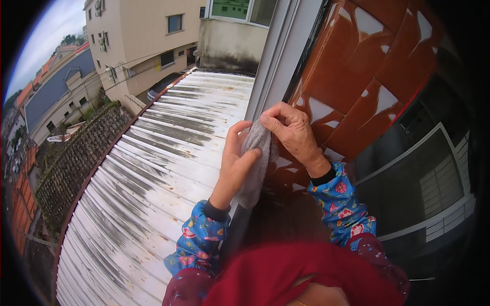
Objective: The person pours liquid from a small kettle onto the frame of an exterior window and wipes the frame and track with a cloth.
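A grey terry cloth (pixel 254 168) is held between my two hands, bunched and hanging down. My left hand (pixel 235 158) grips its middle, with the thumb across the front and the fingers partly hidden behind it. Thumb and forefinger of my right hand (pixel 293 132) pinch the cloth's upper end. Both hands are beside the grey window frame (pixel 273 57), over its lower part. Blue floral sleeve covers (pixel 201 239) with dark cuffs are on both forearms.
Left of the frame, outside and lower down, lies a white corrugated metal roof (pixel 160 183) with dark stains. Glossy reddish-brown tiles (pixel 337 72) stand to the right. A light-framed window or screen panel (pixel 417 191) is at far right. Beige buildings (pixel 149 38) rise beyond the roof.
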Demonstrator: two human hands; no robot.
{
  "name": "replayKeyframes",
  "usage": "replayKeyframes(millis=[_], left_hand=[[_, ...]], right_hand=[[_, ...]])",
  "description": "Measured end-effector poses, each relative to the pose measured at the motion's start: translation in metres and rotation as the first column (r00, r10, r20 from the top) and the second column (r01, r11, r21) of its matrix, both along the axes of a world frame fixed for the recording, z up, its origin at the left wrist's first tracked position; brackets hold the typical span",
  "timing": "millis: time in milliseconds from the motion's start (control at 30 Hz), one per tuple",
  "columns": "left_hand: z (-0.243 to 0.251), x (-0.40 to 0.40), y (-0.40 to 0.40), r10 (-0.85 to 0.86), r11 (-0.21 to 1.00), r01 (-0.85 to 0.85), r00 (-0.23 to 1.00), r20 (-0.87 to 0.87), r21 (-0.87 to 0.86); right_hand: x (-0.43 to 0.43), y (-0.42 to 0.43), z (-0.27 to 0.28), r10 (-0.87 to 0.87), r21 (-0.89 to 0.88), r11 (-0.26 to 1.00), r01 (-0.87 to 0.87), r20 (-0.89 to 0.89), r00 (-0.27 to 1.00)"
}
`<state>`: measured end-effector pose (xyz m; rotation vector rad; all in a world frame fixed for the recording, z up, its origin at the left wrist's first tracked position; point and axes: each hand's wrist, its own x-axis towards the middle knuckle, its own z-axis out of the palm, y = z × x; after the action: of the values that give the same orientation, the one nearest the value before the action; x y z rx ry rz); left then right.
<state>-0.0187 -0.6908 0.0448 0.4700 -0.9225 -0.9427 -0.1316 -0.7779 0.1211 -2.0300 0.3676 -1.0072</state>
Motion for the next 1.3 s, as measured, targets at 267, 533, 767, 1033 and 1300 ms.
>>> replayKeyframes(millis=[267,533,767,1033,1300], left_hand=[[0.043,0.001,-0.055,0.511,0.859,-0.506,0.853,0.103,-0.074],[0.054,0.003,-0.131,0.625,0.771,-0.634,0.736,0.261,-0.058],[0.045,0.001,-0.173,0.749,0.615,-0.787,0.563,0.349,-0.05],[0.047,-0.009,-0.18,0.809,0.467,-0.878,0.377,0.45,-0.104],[0.031,-0.007,-0.162,0.81,0.531,-0.755,0.318,0.493,-0.385]], right_hand=[[-0.035,0.013,0.009,-0.208,-0.492,0.841,0.224,0.088,0.974],[-0.124,0.04,-0.024,-0.33,-0.65,0.736,0.19,-0.1,0.939],[-0.164,0.044,-0.036,-0.45,-0.53,0.783,0.325,-0.123,0.885],[-0.179,0.046,-0.041,-0.506,-0.503,0.781,0.37,-0.164,0.847],[-0.192,0.032,-0.042,-0.61,-0.516,0.7,0.494,-0.071,0.789]])
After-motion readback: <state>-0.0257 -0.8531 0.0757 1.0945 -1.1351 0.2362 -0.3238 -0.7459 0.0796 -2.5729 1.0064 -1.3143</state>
